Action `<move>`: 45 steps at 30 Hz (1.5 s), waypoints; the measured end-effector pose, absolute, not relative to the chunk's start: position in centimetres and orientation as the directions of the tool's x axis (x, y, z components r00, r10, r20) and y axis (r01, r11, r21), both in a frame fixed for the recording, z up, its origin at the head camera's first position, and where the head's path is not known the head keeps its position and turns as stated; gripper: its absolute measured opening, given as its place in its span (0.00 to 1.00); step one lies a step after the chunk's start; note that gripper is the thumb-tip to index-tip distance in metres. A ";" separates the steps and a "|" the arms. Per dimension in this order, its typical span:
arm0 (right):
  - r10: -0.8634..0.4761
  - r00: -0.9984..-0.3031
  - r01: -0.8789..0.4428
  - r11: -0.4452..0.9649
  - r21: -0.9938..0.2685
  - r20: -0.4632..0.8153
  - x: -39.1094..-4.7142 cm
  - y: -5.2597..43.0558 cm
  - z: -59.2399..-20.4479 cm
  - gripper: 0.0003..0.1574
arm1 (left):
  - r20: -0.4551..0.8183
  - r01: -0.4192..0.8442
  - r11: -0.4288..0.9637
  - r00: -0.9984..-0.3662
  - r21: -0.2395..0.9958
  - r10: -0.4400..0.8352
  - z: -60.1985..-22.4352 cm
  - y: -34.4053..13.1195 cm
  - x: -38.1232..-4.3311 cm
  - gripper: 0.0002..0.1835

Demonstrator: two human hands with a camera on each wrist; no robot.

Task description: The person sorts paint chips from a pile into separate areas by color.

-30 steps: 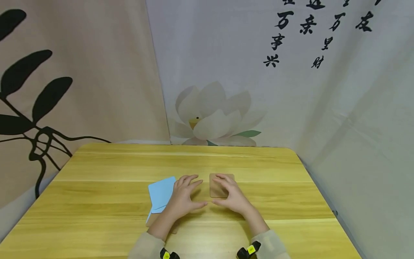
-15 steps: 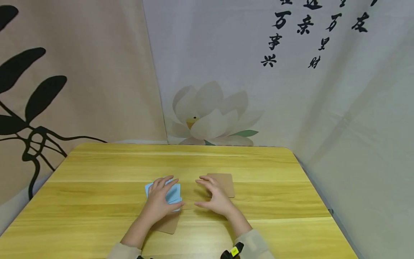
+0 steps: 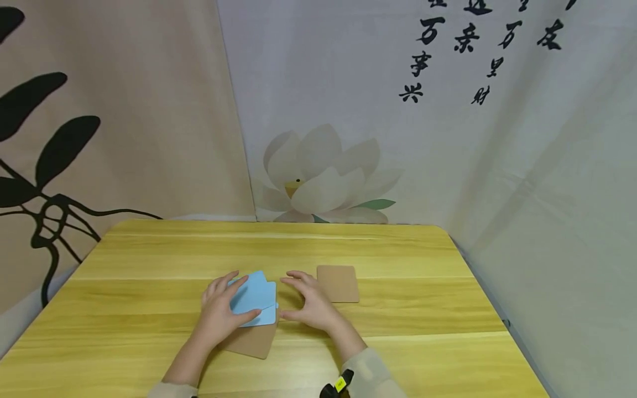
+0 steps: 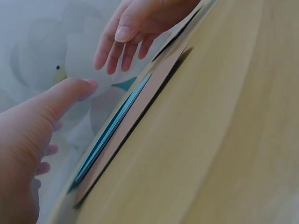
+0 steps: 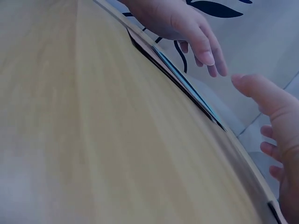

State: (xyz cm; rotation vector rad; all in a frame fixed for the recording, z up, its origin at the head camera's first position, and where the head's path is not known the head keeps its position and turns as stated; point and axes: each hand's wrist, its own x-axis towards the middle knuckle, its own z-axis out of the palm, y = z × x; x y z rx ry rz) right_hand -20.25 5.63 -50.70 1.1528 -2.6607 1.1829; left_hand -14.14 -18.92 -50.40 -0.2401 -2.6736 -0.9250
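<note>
Several light blue cards [image 3: 254,296] lie loosely overlapped on a brown square board [image 3: 254,340] at the left-middle of the table. My left hand [image 3: 219,309] hovers over their left side, fingers bent loosely, holding nothing; in the left wrist view its thumb is apart from the cards. Just right of the pile is my right hand [image 3: 311,304], thumb and fingers spread apart with nothing between them. Beyond it, a second brown square board [image 3: 338,283] lies flat. In the right wrist view, the blue cards [image 5: 182,79] show edge-on below both hands.
A yellow wood-grain table [image 3: 423,309] carries everything. Behind it hang a beige curtain [image 3: 164,110] with dark leaves and a pale cloth [image 3: 318,72] with a lotus and black writing.
Both hands have moved left, the left one from the pile's right side to its left. The second board is now uncovered. The blue cards' outline looks different, with corners spread further right.
</note>
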 end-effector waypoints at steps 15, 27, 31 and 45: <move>-0.677 -0.707 -0.639 0.485 -0.597 0.206 -21.2 3.2 -51.3 0.46 | 0.322 0.236 0.813 -0.945 0.532 0.063 -51.2 -20.9 -13.6 0.47; -0.732 -0.661 -0.688 0.504 -0.523 0.165 -22.5 2.2 -50.6 0.50 | 0.315 0.237 0.842 -0.945 0.484 0.085 -51.7 -22.3 -13.1 0.47; -0.739 -0.660 -0.685 0.519 -0.511 0.134 -22.9 1.9 -50.4 0.51 | 0.325 0.257 0.839 -0.940 0.479 0.102 -51.7 -22.4 -13.3 0.47; -0.777 -0.624 -0.724 0.535 -0.435 0.084 -23.8 0.4 -50.6 0.53 | 0.278 0.284 0.839 -0.946 0.465 0.166 -51.7 -23.6 -13.7 0.48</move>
